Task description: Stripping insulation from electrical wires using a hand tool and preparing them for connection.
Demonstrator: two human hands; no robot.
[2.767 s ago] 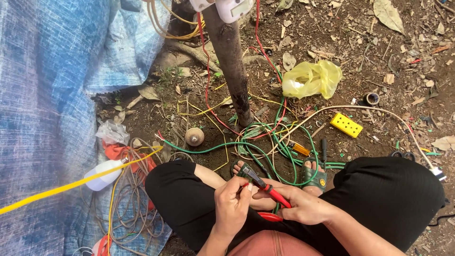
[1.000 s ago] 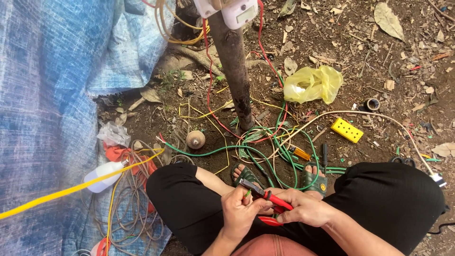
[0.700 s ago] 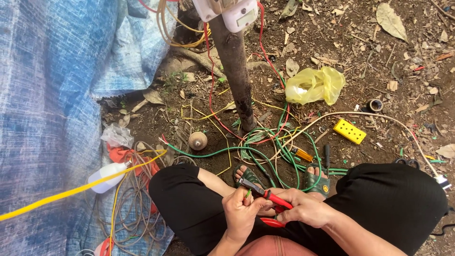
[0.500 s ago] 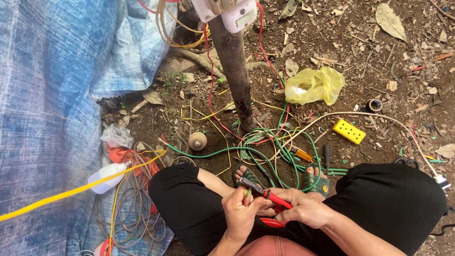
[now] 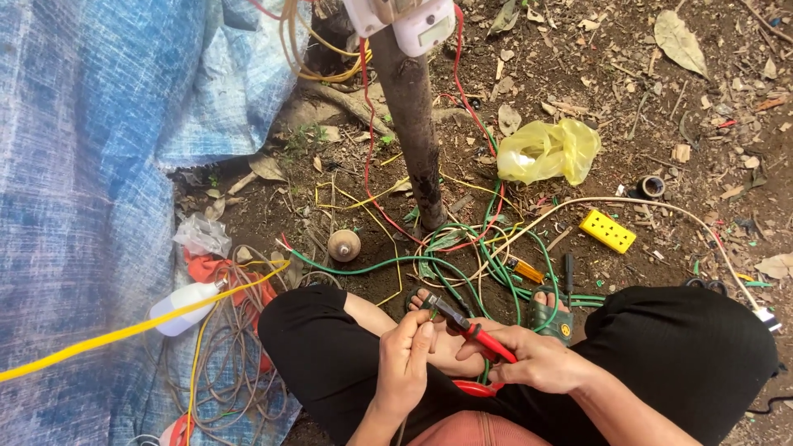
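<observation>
I sit cross-legged on bare soil in black trousers. My right hand (image 5: 535, 360) grips red-handled pliers (image 5: 467, 324) whose dark jaws point up and left. My left hand (image 5: 405, 358) is closed just below the jaws, fingertips pinched on a thin wire end (image 5: 426, 317) held at the jaws. A tangle of green wire (image 5: 479, 260) lies on the ground just beyond my feet.
A thin wooden post (image 5: 413, 116) with a white meter box (image 5: 409, 18) and red and yellow wires rises ahead. A yellow plastic bag (image 5: 547, 150), yellow socket strip (image 5: 607, 230), tape roll (image 5: 651, 187) and screwdrivers (image 5: 568, 272) lie right. Blue tarp (image 5: 83, 149), white bottle (image 5: 186, 305), grey cable coil (image 5: 223, 376) left.
My hands shifted slightly; the left hand closed in under the pliers' jaws and pinches the wire there. The pliers stay in my right hand.
</observation>
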